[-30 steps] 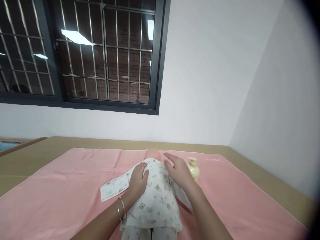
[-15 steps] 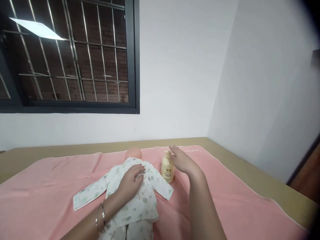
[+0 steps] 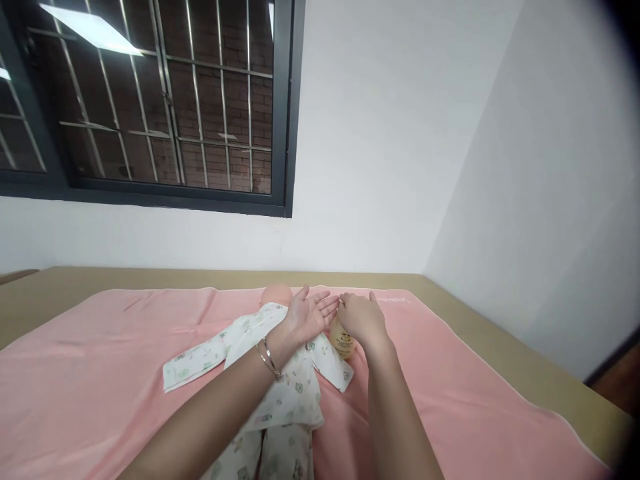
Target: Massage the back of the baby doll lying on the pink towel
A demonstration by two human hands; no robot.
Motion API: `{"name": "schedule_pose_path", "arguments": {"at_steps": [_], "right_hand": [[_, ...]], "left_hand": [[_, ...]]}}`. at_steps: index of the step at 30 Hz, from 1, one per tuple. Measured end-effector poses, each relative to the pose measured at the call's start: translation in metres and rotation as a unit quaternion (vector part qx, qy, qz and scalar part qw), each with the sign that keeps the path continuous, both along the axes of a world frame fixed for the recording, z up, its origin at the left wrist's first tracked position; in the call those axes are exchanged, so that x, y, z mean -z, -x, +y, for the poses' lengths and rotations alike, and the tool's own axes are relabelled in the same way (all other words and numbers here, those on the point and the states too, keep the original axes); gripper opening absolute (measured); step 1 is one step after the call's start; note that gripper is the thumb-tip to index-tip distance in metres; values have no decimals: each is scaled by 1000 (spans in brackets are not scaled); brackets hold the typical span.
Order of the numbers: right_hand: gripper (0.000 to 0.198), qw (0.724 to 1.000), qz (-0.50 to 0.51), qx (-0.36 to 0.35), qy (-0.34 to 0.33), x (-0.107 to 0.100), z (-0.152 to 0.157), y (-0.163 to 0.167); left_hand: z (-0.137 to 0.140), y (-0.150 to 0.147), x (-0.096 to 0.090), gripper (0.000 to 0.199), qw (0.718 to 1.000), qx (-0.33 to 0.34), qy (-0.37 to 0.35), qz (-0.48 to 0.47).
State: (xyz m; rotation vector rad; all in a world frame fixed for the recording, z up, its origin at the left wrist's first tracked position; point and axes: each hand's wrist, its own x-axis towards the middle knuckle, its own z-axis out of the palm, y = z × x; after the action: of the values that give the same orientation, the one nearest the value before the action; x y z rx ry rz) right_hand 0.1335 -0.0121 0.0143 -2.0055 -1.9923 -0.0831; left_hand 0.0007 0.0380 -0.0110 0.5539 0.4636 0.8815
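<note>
A baby doll (image 3: 277,295) lies on its back in white patterned clothes (image 3: 295,390), arms out to the sides. Just right of its head my left hand (image 3: 311,316) is turned palm up, fingers stretched out, with nothing visible in the palm. Its fingertips reach the top of a pale yellow pump bottle (image 3: 343,343), which stands upright beside the doll's sleeve. Over the bottle's top is my right hand (image 3: 362,317), back of the hand toward me and fingers bent over the pump. The pump head is hidden behind the hands. Two bracelets (image 3: 270,359) circle my left wrist.
A pink sheet (image 3: 450,393) with some creases covers most of the tan surface (image 3: 480,337). Behind it are a white wall (image 3: 370,133) and a dark-framed window (image 3: 290,133) with metal bars. Another wall meets it at the right.
My left hand has lifted off the doll's chest, turned palm up and moved right to the bottle. My right hand has moved from beside the bottle onto its top. The view has shifted slightly.
</note>
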Motion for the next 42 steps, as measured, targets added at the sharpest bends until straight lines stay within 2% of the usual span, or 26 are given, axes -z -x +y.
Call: {"name": "schedule_pose_path", "arguments": {"at_steps": [7,12,16,22,25,27,30,33,36,42], "right_hand": [[36,996,-27,77,-45,7,-3,17],[37,995,-3,98,-30,7,-7,18],[44,994,45,98,-25,16,-8,21],[54,987,70,68,-124,46,-18,45],[52,977,144,-26,-155,68,-21,68],[55,969,201,-86,-116,88,-21,86],[62,959,264,-93,-40,118,-22,111],[67,963,248,-102,-34,139,-25,128],[69,966,230,-114,-37,143,-26,138],[67,961,224,-158,-40,138,-21,143]], "left_hand": [[-37,41,8,65,991,-68,95,72],[-54,86,-1,59,987,-81,128,56],[-55,133,-15,52,979,-125,155,42],[-64,186,-29,49,974,-185,128,5],[-62,195,-21,48,973,-181,140,9],[-57,196,-11,46,971,-181,155,32],[-51,196,8,39,958,-201,173,113],[-48,198,24,30,941,-220,192,172],[-47,202,31,24,936,-220,199,191],[-47,206,29,24,925,-226,202,229]]}}
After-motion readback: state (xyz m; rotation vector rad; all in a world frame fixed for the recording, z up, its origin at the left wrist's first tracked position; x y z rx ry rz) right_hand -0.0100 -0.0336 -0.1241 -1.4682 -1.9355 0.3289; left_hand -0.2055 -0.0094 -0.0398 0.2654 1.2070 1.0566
